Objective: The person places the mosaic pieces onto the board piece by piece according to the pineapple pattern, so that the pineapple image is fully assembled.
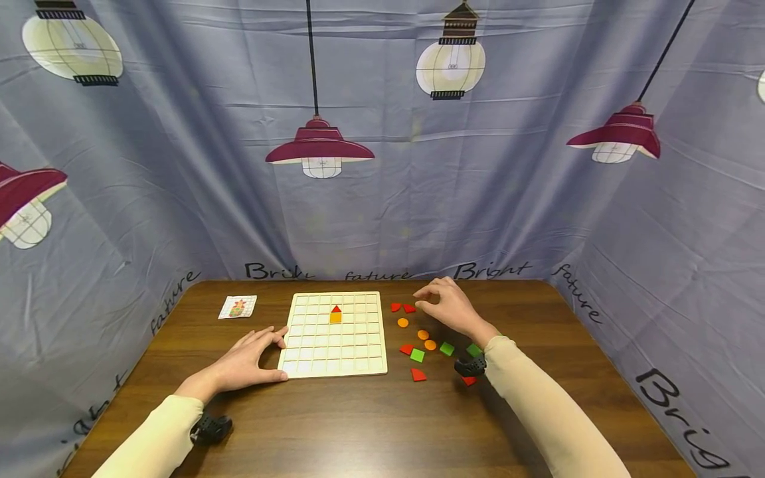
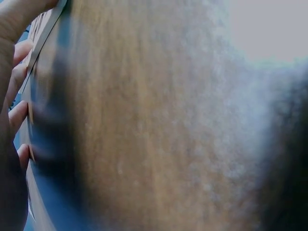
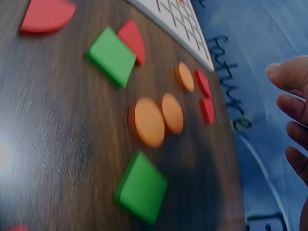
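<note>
A pale gridded board [image 1: 311, 348] lies on the wooden table. On it sit an orange square [image 1: 336, 318] and, touching its far side, a red triangle [image 1: 337, 309]. My left hand [image 1: 242, 363] rests at the board's left edge, thumb by the near corner and fingers spread along the side. To the right of the board my right hand [image 1: 452, 308] hovers over loose pieces, fingers loosely bent; nothing shows between them. Below it are orange discs [image 3: 149, 121], green squares [image 3: 144, 189] and red quarter-round pieces [image 3: 48, 14].
A small card [image 1: 238, 307] printed with a coloured figure on a grid lies at the back left of the table [image 1: 358, 425]. A grey-blue curtain [image 1: 382, 219] with printed lamps hangs behind and at both sides.
</note>
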A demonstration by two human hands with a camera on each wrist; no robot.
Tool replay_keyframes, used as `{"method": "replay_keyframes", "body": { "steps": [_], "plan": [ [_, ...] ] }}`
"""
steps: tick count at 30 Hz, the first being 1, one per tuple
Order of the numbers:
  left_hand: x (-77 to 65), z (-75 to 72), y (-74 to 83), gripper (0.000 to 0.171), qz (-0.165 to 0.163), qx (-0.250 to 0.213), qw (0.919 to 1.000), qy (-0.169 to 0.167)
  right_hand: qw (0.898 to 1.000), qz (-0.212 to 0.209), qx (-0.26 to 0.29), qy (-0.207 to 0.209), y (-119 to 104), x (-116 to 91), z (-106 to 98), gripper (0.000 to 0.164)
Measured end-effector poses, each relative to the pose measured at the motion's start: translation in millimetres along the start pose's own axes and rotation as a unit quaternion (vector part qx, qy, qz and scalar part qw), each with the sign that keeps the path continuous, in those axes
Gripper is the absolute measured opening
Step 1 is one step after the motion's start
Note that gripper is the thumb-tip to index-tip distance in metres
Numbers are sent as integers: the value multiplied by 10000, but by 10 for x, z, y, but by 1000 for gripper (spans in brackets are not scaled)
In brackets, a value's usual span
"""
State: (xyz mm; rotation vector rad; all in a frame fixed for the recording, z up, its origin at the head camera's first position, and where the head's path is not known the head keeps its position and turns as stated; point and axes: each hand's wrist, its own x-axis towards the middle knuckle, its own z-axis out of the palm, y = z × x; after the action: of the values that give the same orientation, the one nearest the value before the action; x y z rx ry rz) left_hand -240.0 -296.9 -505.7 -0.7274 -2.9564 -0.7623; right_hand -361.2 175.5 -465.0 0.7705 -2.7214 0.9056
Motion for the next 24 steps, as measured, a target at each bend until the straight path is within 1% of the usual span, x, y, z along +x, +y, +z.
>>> {"method": "replay_keyframes", "body": {
  "steps": [5, 10, 16, 24],
  "plan": [
    [-13, 9, -8, 54, -61, -40, 10000, -9, 9999, -7, -102, 55, 156, -129, -75, 22],
    [-16, 3, -5, 54, -17, -62, 10000, 42, 9997, 3, -227, 26, 268, -198, -62, 23],
    [-18, -14, 6, 53, 23, -106, 9999, 90, 9986, 111, -479, -182, 342, -125, 106, 20],
    [-15, -2, 19, 53, -20, -155, 9999, -12, 9968, 490, -528, -359, 261, 86, 338, 20]
  ]
}}
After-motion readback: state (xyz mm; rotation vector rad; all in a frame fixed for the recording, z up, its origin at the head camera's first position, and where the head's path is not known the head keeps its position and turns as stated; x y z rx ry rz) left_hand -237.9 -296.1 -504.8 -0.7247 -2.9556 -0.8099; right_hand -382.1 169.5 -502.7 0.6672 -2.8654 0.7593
